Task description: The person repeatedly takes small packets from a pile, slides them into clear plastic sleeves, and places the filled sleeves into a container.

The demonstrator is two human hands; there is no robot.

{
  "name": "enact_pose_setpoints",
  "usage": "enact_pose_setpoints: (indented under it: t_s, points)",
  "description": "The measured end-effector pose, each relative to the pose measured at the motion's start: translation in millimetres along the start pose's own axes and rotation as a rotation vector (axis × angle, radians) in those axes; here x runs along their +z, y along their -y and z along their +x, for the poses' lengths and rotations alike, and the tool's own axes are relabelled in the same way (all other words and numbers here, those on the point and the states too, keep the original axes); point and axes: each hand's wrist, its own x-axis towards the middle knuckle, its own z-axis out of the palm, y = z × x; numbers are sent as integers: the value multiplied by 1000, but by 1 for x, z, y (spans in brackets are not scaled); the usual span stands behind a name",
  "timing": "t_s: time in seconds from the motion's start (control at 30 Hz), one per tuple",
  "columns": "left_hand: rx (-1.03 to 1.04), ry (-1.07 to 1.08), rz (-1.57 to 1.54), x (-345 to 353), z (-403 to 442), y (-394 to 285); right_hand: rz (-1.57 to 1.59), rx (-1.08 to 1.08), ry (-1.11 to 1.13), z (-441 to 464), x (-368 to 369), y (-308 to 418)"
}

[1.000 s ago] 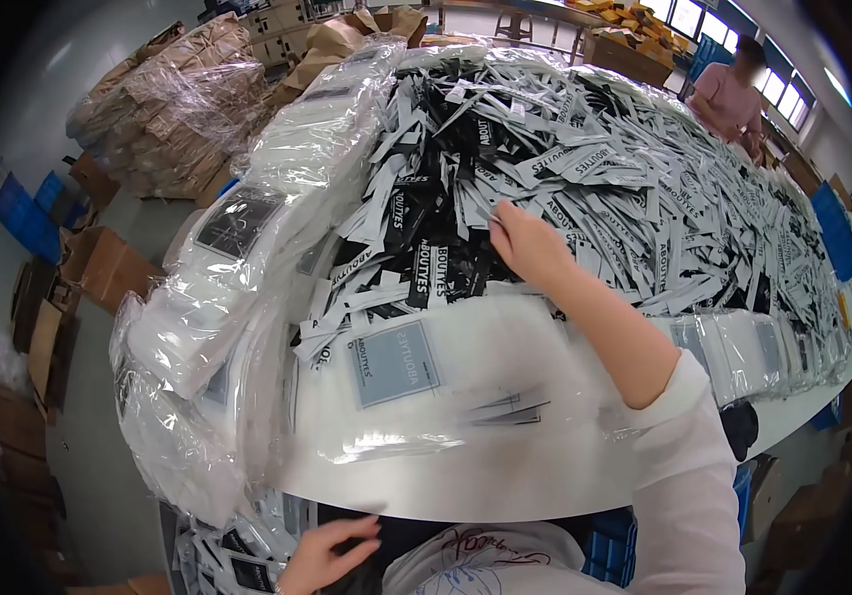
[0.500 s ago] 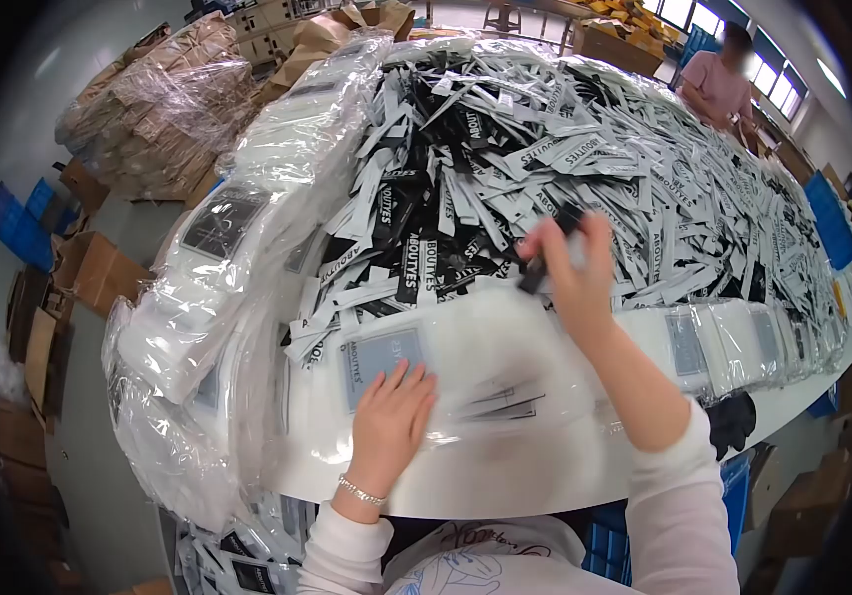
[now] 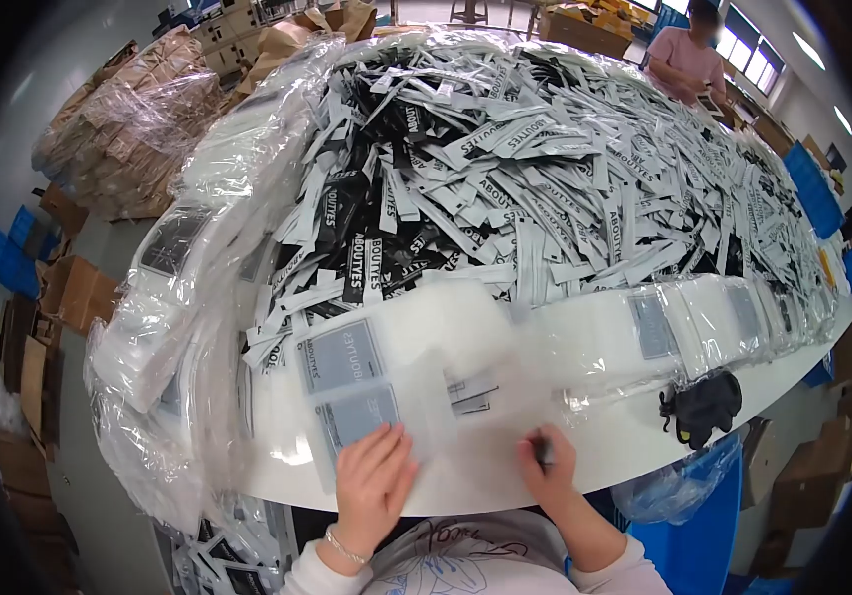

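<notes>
My left hand point(image 3: 374, 478) lies with its fingers stretched flat on the lower edge of clear plastic bags point(image 3: 436, 322) with grey printed labels. My right hand point(image 3: 551, 466) is curled closed above the white table, near the table's front edge; a dark bit shows between its fingers, too covered to name. Between the hands, a blurred, translucent bag with small dark print point(image 3: 472, 393) stretches over the tabletop. Just beyond the bags rises a large heap of black and white stick sachets point(image 3: 505, 188) marked ABOUTYES.
Bundled clear bags point(image 3: 163, 297) line the left edge, and more bags point(image 3: 679, 322) lie at right. A black glove point(image 3: 705, 407) rests on the white table point(image 3: 584, 446). Across the heap sits another person point(image 3: 685, 61). A blue bin point(image 3: 688, 526) stands below right; wrapped cardboard point(image 3: 133, 119) is far left.
My right hand has come down from over the sachet heap, with a blurred black thing in it, to the table front. My left hand has slid lower on the bags. The view has shifted.
</notes>
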Motion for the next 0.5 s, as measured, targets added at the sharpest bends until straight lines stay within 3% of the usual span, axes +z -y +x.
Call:
enact_pose_setpoints:
  t_s: [0.07,0.2,0.23,0.33,0.37,0.5]
  points:
    - [-22,31,-49,3,-17,-12,27,212,49,-1,4,-2]
    - [-89,56,-72,19,-44,-26,733,947,115,15,15,28]
    - [-31,73,-25,24,-50,-25,820,953,189,18,14,32]
    - [20,82,-5,30,-53,-27,179,499,408,30,22,61]
    - [8,62,6,29,-53,-28,48,615,472,34,23,65]
    - [-15,-10,72,25,-48,-25,182,378,528,12,24,59]
